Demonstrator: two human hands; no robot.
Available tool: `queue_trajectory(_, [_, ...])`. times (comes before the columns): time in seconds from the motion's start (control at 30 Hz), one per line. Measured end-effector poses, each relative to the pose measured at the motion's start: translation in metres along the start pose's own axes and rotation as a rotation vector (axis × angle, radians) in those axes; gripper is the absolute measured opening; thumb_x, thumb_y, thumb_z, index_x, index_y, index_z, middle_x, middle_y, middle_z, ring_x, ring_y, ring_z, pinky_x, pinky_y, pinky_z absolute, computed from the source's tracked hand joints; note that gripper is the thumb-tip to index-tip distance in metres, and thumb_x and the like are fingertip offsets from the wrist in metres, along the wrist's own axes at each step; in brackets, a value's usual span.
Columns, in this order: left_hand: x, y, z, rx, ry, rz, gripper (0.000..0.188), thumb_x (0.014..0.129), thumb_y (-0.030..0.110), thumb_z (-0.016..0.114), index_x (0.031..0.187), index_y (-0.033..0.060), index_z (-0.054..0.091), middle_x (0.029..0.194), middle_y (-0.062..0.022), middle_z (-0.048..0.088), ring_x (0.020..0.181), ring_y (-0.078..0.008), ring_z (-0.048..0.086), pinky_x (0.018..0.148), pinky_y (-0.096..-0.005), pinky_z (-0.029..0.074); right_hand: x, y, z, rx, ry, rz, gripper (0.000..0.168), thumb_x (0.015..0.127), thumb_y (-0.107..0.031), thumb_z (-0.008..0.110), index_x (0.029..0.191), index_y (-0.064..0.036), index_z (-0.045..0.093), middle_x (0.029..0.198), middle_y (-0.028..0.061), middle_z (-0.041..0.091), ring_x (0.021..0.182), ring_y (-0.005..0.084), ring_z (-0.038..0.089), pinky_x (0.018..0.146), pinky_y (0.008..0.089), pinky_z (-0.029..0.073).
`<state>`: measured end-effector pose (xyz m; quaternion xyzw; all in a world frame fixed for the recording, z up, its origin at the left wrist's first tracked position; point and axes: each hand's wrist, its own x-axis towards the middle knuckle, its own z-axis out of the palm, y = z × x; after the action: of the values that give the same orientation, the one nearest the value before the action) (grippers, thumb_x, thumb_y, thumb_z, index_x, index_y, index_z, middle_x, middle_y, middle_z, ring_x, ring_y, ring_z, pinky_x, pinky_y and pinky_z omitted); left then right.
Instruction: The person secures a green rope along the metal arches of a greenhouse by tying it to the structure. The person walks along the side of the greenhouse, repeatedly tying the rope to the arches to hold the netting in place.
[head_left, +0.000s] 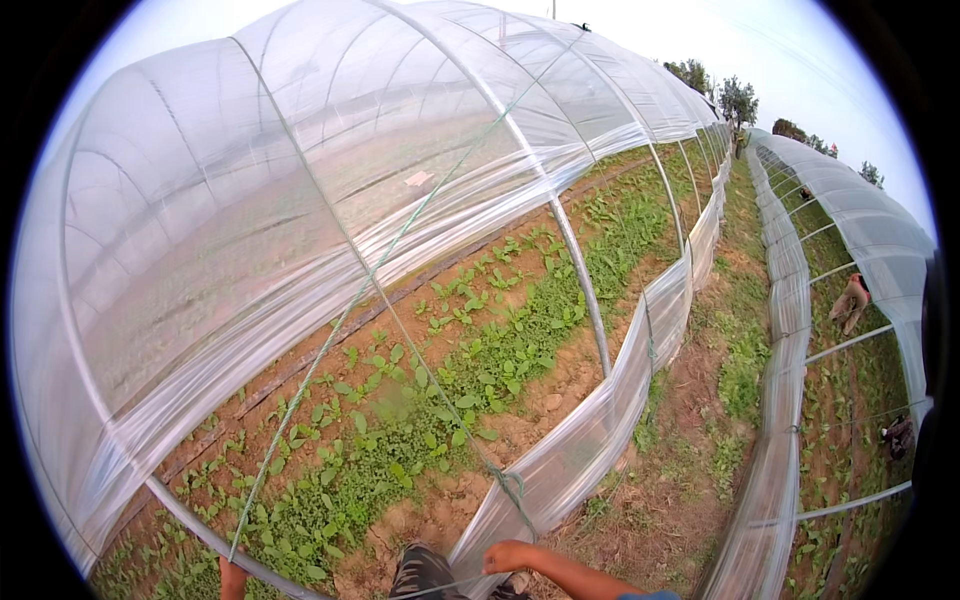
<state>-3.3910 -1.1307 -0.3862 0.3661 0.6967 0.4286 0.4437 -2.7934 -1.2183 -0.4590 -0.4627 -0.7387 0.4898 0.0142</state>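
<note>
At the bottom left, my left hand (233, 579) is against a metal hoop pipe (199, 527) of a plastic-film tunnel. A green rope (298, 399) runs down to that same spot; the pipe and the frame edge hide most of my fingers. My right hand (507, 556) is closed at the bottom centre, with a thin cord (442, 587) leading into it. Just beside it lies the low clear plastic side sheet (529, 487). My leg in camouflage trousers (421, 571) stands at the inner side of this sheet. A second rope with a knot (510, 480) crosses the sheet.
Raised plastic film (300, 277) hangs gathered above rows of leafy seedlings (457, 401). More hoop pipes (579, 281) stand along the bed. A grassy path (675, 420) separates this tunnel from another plastic tunnel (847, 195), where a person (851, 302) bends over the plants.
</note>
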Motion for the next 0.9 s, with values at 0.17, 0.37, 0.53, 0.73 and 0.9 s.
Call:
queue_trajectory(0.17, [0.012, -0.022, 0.014, -0.171, -0.266, -0.048, 0.021, 0.082, 0.017, 0.056, 0.096, 0.006, 0.046, 0.074, -0.0122, 0.057, 0.06, -0.0287, 0.059, 0.048, -0.0403, 0.046, 0.092, -0.075, -0.007, 0.014, -0.097, -0.044, 0.043, 0.075, -0.037, 0.058, 0.104, -0.005, 0.055, 0.096, 0.0189, 0.058, 0.092, 0.0345, 0.055, 0.077, 0.0418, 0.043])
queue_trajectory(0.37, [0.025, 0.009, 0.036, -0.042, -0.361, -0.098, 0.021, 0.083, 0.018, 0.056, 0.097, 0.0047, 0.049, 0.077, -0.0123, 0.058, 0.064, -0.0273, 0.059, 0.053, -0.0391, 0.046, 0.242, -0.189, 0.041, 0.474, 0.159, -0.481, 0.04, 0.082, -0.031, 0.054, 0.108, -0.001, 0.052, 0.102, 0.0188, 0.056, 0.091, 0.0316, 0.054, 0.078, 0.0429, 0.042])
queue_trajectory(0.53, [0.043, 0.031, 0.03, 0.065, -0.392, -0.092, 0.022, 0.083, 0.019, 0.056, 0.098, 0.0036, 0.051, 0.08, -0.0124, 0.059, 0.067, -0.0262, 0.059, 0.057, -0.0381, 0.047, 0.248, -0.277, 0.027, 0.624, -0.141, -0.327, 0.073, 0.075, -0.045, 0.063, 0.13, -0.008, 0.034, 0.094, 0.011, 0.059, 0.089, 0.0266, 0.054, 0.082, 0.04, 0.042])
queue_trajectory(0.73, [0.051, 0.046, 0.016, 0.18, -0.413, -0.049, 0.024, 0.083, 0.019, 0.055, 0.099, 0.0022, 0.054, 0.082, -0.0125, 0.061, 0.07, -0.0249, 0.06, 0.061, -0.0369, 0.047, 0.288, -0.245, 0.066, 0.659, -0.256, -0.334, 0.045, 0.08, -0.028, 0.061, 0.112, -0.007, 0.039, 0.099, 0.0117, 0.046, 0.091, 0.0247, 0.044, 0.08, 0.0381, 0.038])
queue_trajectory(0.9, [0.039, 0.043, -0.004, 0.306, -0.384, 0.036, 0.026, 0.083, 0.02, 0.055, 0.1, 0.0011, 0.056, 0.085, -0.0126, 0.062, 0.073, -0.0237, 0.06, 0.065, -0.0359, 0.047, 0.287, -0.235, 0.054, 0.629, -0.297, -0.423, 0.027, 0.083, -0.027, 0.055, 0.086, -0.006, 0.039, 0.074, 0.0063, 0.037, 0.068, 0.0201, 0.038, 0.065, 0.0376, 0.035])
